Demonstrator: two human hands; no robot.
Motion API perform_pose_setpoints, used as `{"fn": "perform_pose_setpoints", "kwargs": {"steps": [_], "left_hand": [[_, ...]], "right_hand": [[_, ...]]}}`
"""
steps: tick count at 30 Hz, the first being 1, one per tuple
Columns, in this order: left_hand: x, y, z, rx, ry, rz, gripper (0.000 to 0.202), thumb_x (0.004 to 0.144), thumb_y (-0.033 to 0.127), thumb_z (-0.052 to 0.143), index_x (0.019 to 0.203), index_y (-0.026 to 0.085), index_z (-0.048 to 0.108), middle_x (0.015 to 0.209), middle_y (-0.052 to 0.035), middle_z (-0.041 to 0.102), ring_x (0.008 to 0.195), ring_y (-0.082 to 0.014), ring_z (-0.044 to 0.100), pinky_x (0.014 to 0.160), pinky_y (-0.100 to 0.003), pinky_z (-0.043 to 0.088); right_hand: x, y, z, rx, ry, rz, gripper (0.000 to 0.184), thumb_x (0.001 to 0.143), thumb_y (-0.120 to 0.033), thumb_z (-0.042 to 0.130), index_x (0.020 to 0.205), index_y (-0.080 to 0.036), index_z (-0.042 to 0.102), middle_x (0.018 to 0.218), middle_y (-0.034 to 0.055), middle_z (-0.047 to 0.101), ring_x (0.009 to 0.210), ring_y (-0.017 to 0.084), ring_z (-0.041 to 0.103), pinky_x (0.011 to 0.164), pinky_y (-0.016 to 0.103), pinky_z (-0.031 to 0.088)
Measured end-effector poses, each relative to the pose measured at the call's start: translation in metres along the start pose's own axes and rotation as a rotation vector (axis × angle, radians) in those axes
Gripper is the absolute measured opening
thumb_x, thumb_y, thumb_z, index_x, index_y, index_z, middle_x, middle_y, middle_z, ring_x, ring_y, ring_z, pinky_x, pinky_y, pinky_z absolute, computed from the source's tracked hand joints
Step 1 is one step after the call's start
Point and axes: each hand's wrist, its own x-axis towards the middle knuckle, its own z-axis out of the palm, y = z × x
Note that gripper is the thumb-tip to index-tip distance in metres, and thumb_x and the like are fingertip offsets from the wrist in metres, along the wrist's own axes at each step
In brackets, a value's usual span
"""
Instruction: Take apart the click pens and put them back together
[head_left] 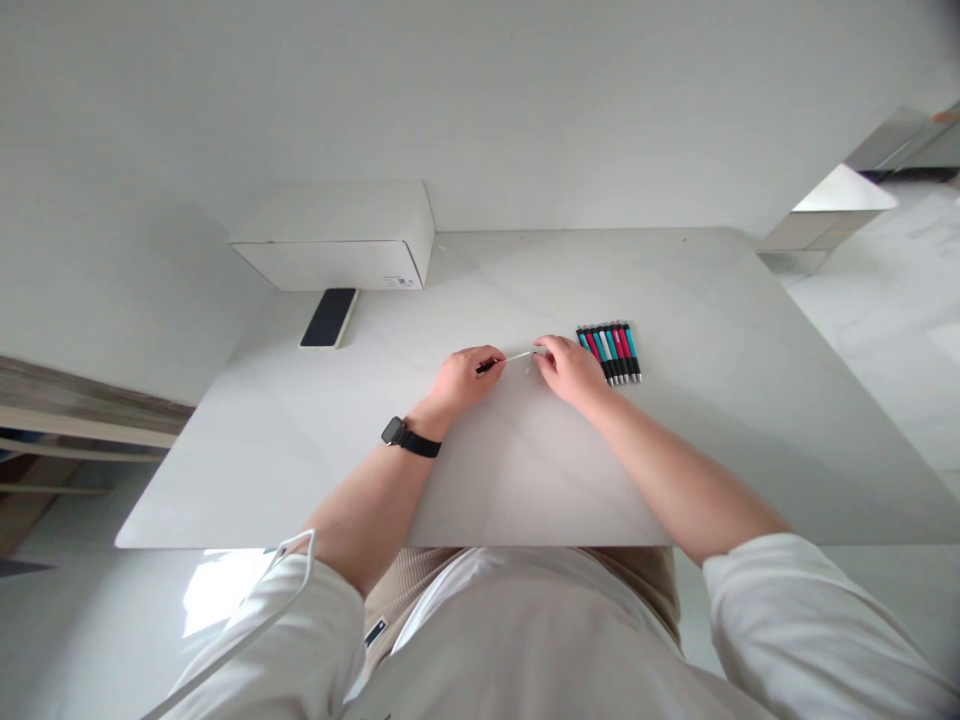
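Note:
My left hand [469, 378], with a watch on its wrist, is closed around a short black pen part [486, 367]. From it a thin white pen refill [517, 357] points right, toward my other hand. My right hand [568, 367] has thumb and forefinger pinched at the refill's far end; something small and dark shows at the fingertips, too small to name. Just below them on the table lies a tiny pale piece [528, 371]. Right beside my right hand, several click pens [616, 352] in teal, red and white with black grips lie in a row, partly covered by that hand.
A pale marble-look table [495, 480] stretches before me up to the wall. At the back left stands a long white box [330, 262], with a dark-screened phone [328, 318] in front of it. A white cable [309, 565] hangs by my left arm.

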Motion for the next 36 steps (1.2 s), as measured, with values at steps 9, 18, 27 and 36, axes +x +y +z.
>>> {"fn": "perform_pose_setpoints", "kwargs": {"steps": [9,18,27,36], "left_hand": [[0.0,-0.003,0.0,-0.042,-0.014,0.056,0.025,0.098,0.035,0.06,0.113,0.025,0.076,0.106,-0.0051,0.079,0.098,-0.0208,0.071,0.087,-0.03,0.055],[0.001,-0.007,0.0,-0.028,0.077,0.017,0.018,0.097,0.033,0.062,0.107,0.023,0.073,0.101,-0.0041,0.077,0.094,-0.0194,0.071,0.087,-0.031,0.054],[0.001,-0.005,-0.001,0.009,0.06,0.052,0.021,0.099,0.035,0.056,0.1,0.023,0.073,0.098,-0.0042,0.077,0.091,-0.0204,0.069,0.083,-0.032,0.053],[0.0,-0.003,-0.001,-0.015,0.098,0.105,0.018,0.099,0.031,0.057,0.098,0.023,0.073,0.096,-0.0034,0.076,0.089,-0.0191,0.069,0.083,-0.031,0.052]], "right_hand": [[-0.004,-0.015,-0.01,0.195,-0.014,-0.106,0.026,0.105,-0.043,0.052,0.101,-0.026,0.071,0.099,0.0077,0.073,0.087,0.023,0.066,0.086,0.036,0.051],[0.0,-0.001,-0.008,0.373,0.127,0.054,0.028,0.104,-0.047,0.049,0.107,-0.025,0.066,0.1,0.0075,0.075,0.09,0.024,0.069,0.084,0.036,0.054],[0.002,0.004,-0.001,0.598,0.142,0.099,0.035,0.099,-0.059,0.059,0.103,-0.025,0.065,0.089,0.0037,0.073,0.072,0.018,0.064,0.069,0.031,0.052],[0.003,-0.005,0.0,0.873,0.214,0.181,0.038,0.092,-0.063,0.069,0.099,-0.025,0.066,0.085,0.0012,0.068,0.062,0.013,0.055,0.055,0.025,0.046]]}}
